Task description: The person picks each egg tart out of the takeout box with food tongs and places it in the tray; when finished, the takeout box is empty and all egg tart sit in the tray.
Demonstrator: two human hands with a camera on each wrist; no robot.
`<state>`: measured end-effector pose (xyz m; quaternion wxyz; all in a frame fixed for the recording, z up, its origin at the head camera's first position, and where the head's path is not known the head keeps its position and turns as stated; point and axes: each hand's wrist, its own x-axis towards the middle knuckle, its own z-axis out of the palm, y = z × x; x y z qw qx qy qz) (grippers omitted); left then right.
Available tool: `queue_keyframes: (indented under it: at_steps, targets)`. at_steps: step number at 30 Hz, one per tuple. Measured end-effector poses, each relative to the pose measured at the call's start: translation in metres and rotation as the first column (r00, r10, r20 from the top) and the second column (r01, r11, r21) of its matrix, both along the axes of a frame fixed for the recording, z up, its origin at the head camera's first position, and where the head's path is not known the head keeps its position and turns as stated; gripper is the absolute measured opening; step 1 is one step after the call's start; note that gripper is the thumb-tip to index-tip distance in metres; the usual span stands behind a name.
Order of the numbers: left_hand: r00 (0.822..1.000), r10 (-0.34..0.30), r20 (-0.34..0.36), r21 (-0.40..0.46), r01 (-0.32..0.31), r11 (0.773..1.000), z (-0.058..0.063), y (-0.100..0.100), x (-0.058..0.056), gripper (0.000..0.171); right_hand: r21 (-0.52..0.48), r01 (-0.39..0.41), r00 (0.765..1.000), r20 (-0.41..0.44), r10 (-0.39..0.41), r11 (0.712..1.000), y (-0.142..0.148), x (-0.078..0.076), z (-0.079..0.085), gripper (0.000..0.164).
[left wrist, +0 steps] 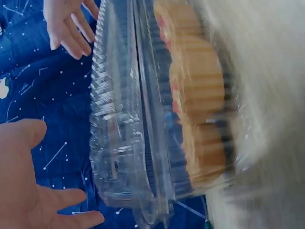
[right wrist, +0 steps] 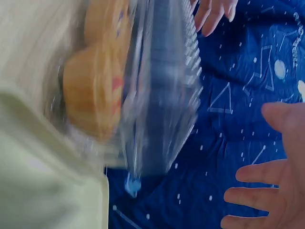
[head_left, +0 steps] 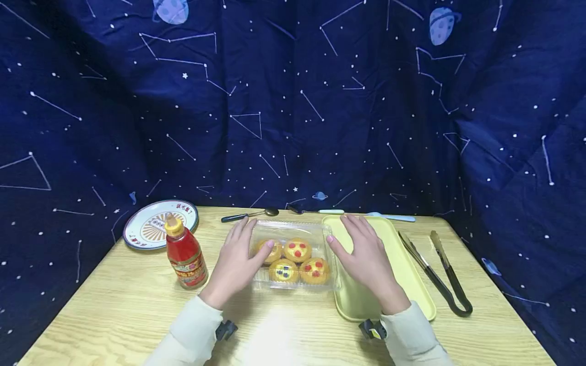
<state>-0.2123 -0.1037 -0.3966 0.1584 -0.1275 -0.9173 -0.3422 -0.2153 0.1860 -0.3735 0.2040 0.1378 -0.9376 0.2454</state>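
Observation:
A clear plastic clamshell box (head_left: 297, 229) stands in the middle of the wooden table with its ribbed lid down. Through it show several small round pastries (head_left: 297, 250) with red or blue dots on top. My left hand (head_left: 235, 262), fingers spread, is over the box's left side in the head view. On the other side my right hand (head_left: 366, 254) hovers above the pale yellow tray (head_left: 405, 259), thumb toward the box. Both wrist views show a gap between the box (left wrist: 114, 109) and the near hand. Neither hand holds anything.
A red sauce bottle (head_left: 187, 259) stands at left before a patterned plate (head_left: 142, 236). Black-handled tongs (head_left: 450, 282) lie right of the tray. Along the back edge are a spoon (head_left: 271, 212), a white-handled utensil (head_left: 330, 211) and a light blue fork (head_left: 397, 217).

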Motion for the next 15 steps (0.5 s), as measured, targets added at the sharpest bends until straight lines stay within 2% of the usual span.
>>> queue_keyframes:
  at_steps: [4, 8, 15]
  targets:
    - [1.0, -0.013, 0.007, 0.052, 0.013, 0.999, -0.003, -0.008, 0.011, 0.072, -0.079, -0.074, 0.995, -0.074, 0.068, 0.994, -0.009, 0.008, 0.003, 0.056]
    - [1.0, 0.014, 0.023, 0.07, -0.015, 0.997, -0.006, -0.016, 0.023, 0.071, -0.106, -0.148, 0.983, -0.121, 0.135, 0.983, -0.019, 0.013, 0.006, 0.051]
    - [0.996, 0.02, 0.082, 0.107, -0.029, 0.994, -0.012, -0.025, 0.038, 0.066, -0.094, -0.272, 0.961, -0.073, 0.265, 0.958, -0.04, 0.017, 0.01, 0.055]
